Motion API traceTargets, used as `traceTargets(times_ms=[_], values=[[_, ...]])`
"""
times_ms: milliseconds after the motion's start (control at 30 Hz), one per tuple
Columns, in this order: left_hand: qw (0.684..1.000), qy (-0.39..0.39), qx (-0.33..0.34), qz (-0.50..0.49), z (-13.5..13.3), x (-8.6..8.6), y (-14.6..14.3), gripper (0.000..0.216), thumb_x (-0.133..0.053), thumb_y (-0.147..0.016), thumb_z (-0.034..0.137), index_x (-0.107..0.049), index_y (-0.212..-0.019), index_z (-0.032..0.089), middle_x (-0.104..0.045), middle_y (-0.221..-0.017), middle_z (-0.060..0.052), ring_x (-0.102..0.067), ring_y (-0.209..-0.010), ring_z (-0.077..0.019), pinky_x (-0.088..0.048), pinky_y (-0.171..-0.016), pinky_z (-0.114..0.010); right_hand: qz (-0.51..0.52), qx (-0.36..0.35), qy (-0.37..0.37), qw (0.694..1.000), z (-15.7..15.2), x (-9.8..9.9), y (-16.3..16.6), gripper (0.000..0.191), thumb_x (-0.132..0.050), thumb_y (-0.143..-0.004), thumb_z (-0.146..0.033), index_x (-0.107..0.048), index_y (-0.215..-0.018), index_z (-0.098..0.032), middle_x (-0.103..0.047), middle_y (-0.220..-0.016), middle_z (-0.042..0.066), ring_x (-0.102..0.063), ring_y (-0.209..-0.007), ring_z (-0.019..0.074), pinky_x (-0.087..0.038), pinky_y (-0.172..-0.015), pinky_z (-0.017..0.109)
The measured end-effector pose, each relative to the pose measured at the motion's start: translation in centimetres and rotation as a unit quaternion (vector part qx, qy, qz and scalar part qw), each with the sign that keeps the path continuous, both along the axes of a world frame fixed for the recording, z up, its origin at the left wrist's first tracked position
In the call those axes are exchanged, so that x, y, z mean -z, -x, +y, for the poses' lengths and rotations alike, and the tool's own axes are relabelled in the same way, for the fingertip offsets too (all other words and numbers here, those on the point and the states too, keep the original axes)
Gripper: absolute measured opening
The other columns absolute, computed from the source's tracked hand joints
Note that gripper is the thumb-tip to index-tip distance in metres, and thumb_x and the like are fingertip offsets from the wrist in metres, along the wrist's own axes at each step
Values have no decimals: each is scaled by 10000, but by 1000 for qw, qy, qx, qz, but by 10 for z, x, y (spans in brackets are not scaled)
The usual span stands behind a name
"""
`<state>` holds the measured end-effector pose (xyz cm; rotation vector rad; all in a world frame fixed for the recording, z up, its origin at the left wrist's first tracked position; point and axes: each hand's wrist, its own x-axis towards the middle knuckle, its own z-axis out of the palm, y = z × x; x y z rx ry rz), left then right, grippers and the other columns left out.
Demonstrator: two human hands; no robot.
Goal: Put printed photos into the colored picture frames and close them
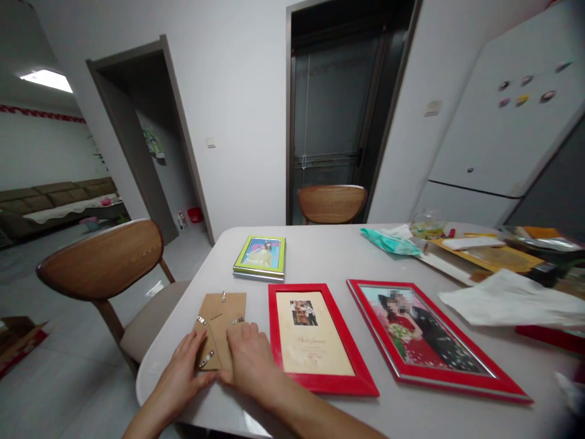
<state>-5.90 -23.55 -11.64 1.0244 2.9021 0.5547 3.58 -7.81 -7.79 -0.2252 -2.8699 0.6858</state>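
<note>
- Frame back [218,332]: brown board, flat on the worktop [315,256] near its left corner, clips up; long axis runs away from the person.
- Left hand [180,372]: fingers extended, laid along the board's left edge; thumb spread wide toward the near edge.
- Right hand [251,360]: fingers bent over the right side; cannot tell whether they pinch anything, undersides hidden.
- Neither hand nearer: both touch, board between them, most of it reaching beyond the thumbs.
- Far clip [223,297] sits past all fingertips.
- Red frame [315,350] just right of the right hand.
</note>
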Motion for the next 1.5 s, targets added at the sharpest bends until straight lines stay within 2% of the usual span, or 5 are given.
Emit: traceTargets(times_ms=[300, 467, 767, 1100, 1500], values=[[972, -126, 79, 183, -1, 4, -3, 545, -575, -673, 394, -426, -1158, 194, -473, -1218, -137, -466, -1090, -280, -423, -875, -431, 55, 1, 91, 994, 18, -19, -6, 535, -536, -586, -273, -458, -1105, -169, -476, -993, 98, -508, -831, 200, -422, -736, 326], [947, -156, 149, 237, 49, -24, -46, 628, -600, -676, 347, -345, -1215, 150, -458, -1224, -163, -418, -1135, -267, -404, -907, -423, 82, 12, 87, 993, 67, -47, -60, 313, -514, -631, -238, -573, -932, -178, -508, -892, 60, -494, -824, 163, -399, -765, 276], [970, -106, 196, 94, 138, -6, -95, 615, -689, -581, 254, -460, -1121, 69, -528, -1142, -198, -492, -1058, -281, -445, -875, -414, 28, 102, 20, 994, 136, -11, -117, 322, -488, -649, -236, -584, -952, -186, -523, -886, 59, -509, -799, 170, -398, -733, 284], [966, -107, 231, 47, 132, -17, -93, 232, -555, -714, 225, -566, -939, 167, -573, -1098, -114, -488, -1064, -246, -331, -938, -500, 89, 94, -71, 989, 130, 25, -109, 270, -474, -712, -228, -572, -961, -191, -513, -951, 84, -436, -894, 213, -372, -759, 333], [959, -107, 261, -18, 120, -21, -86, 177, -572, -712, 323, -562, -808, 175, -565, -1113, -105, -480, -1068, -224, -246, -980, -484, 10, -92, -85, 992, 115, 2, -104, 297, -475, -759, -393, -545, -1038, -321, -424, -1191, 41, -334, -1085, 231, -247, -888, 394]])
